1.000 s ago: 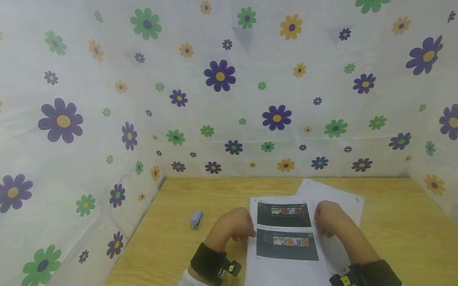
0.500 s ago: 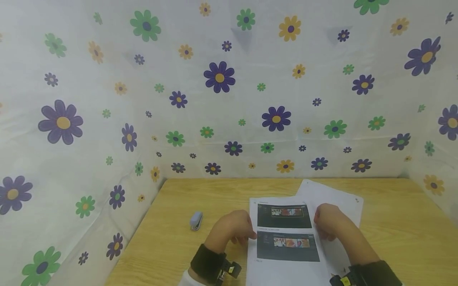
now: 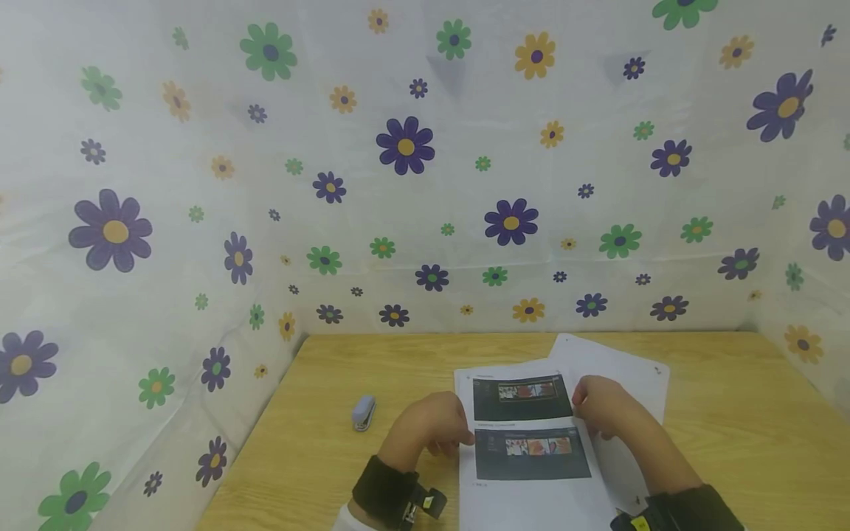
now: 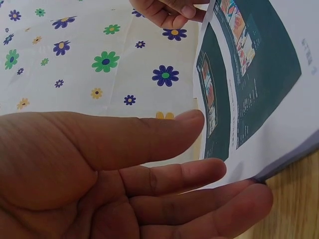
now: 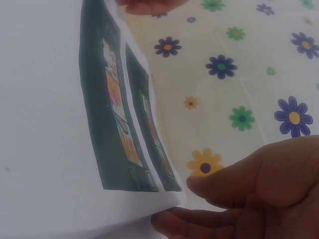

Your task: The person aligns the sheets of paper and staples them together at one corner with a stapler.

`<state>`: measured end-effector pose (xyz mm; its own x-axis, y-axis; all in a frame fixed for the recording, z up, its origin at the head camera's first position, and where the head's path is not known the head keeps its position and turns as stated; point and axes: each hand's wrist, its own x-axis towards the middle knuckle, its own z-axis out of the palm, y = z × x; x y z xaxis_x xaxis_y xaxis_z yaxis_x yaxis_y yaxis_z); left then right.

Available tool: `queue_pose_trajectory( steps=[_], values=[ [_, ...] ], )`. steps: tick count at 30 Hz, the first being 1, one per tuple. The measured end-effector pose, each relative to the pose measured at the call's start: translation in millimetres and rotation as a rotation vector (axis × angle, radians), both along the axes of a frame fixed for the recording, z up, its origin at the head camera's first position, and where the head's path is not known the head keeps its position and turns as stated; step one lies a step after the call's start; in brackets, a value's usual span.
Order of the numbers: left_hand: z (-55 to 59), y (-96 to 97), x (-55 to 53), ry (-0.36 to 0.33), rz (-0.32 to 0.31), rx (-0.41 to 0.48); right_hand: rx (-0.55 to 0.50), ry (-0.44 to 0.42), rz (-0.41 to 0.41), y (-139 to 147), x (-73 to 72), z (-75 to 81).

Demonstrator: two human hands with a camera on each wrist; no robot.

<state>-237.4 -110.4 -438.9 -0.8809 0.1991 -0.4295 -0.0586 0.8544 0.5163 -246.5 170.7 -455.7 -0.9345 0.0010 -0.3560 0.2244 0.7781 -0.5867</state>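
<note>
A stack of printed paper (image 3: 531, 501) with two dark picture panels lies between my hands in the head view. My left hand (image 3: 438, 420) is at its left edge; in the left wrist view, the fingers (image 4: 199, 204) are fairly straight and meet the paper's edge, with the thumb apart from them. My right hand (image 3: 606, 405) is at the opposite edge. In the right wrist view its thumb (image 5: 224, 184) stays just outside the edge, while a fingertip (image 5: 169, 221) touches the sheet's border from below. Part of the right fingers is hidden.
Another white sheet (image 3: 617, 361) lies askew behind and under the stack's right side. A small pale stapler (image 3: 364, 411) rests on the wooden table (image 3: 319, 472), left of my left hand. Flower-printed cloth (image 3: 398, 221) surrounds the table's back and sides.
My right hand has shifted slightly left, and the far end of the stack has moved left with it. The left hand stays nearly in place.
</note>
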Motion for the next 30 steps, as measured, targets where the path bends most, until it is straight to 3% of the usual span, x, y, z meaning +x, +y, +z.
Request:
queue_pose_trajectory(
  steps=[20,30],
  values=[
    [-6.2,-2.1,-2.8,0.009,0.026,0.005,-0.013,-0.007,-0.009,0.8,3.6,-3.9],
    [-4.8,-2.7,-5.8,0.005,0.023,0.018,-0.030,-0.022,-0.026,9.6,2.0,3.8]
  ],
)
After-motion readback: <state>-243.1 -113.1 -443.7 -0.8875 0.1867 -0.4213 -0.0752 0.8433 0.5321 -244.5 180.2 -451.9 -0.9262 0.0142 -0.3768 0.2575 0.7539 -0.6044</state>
